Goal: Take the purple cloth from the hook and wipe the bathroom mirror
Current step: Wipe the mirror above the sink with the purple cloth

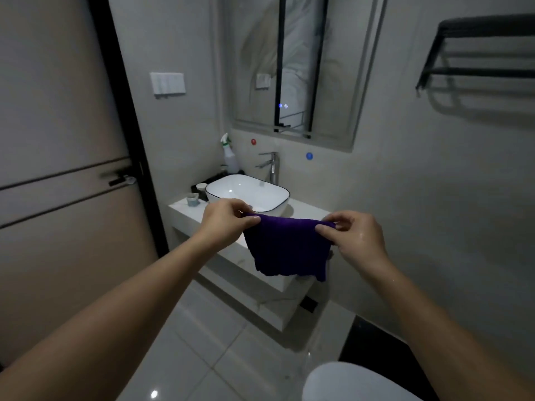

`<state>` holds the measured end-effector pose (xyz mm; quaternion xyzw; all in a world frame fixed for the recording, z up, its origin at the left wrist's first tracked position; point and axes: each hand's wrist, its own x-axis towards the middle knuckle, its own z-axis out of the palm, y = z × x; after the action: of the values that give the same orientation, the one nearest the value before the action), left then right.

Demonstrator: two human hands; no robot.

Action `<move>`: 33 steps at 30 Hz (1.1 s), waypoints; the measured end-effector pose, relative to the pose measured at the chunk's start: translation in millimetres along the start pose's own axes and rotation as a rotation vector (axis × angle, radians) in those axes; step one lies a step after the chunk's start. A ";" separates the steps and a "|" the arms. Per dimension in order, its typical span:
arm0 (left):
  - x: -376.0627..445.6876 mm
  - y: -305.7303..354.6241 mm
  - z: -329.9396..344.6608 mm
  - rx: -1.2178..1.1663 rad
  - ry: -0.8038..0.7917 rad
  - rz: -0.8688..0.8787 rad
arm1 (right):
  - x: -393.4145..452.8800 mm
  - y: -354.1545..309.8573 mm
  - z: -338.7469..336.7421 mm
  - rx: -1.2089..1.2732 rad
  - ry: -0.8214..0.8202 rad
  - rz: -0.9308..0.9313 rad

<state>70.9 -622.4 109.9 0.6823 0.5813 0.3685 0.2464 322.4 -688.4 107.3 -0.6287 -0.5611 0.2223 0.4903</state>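
The purple cloth [286,250] hangs spread out in the air in front of the vanity, held by its top edge. My left hand [225,218] pinches the cloth's upper left corner between thumb and fingers. My right hand [353,235] pinches the upper right corner in the same way. The bathroom mirror [298,68] is on the wall above and beyond the cloth, well out of contact with it. No hook is in view.
A white basin [278,195] with a chrome tap [272,166] sits on the white counter [185,206]. A spray bottle [228,154] and two small cups [192,198] stand at its left. A black towel rack [477,53] hangs upper right; a door [58,169] stands left; a toilet lid [356,383] lies below.
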 end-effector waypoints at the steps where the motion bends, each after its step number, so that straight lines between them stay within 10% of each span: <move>1: 16.2 -6.7 -5.7 0.005 0.012 -0.002 | 16.7 -2.3 12.2 0.039 -0.001 0.022; 12: 183.7 -69.2 -38.8 -0.327 -0.006 -0.009 | 187.3 -16.6 124.4 -0.065 -0.063 -0.048; 22: 383.1 -57.8 -57.0 -0.396 -0.027 -0.039 | 379.8 -26.0 196.0 0.568 -0.197 0.070; 33: 573.3 -64.4 -1.2 -0.488 -0.290 0.033 | 516.4 9.1 225.7 0.468 0.118 0.120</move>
<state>60.8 -50.6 185.5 0.6579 0.4228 0.3999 0.4779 279.7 -127.6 144.4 -0.5420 -0.4264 0.3381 0.6404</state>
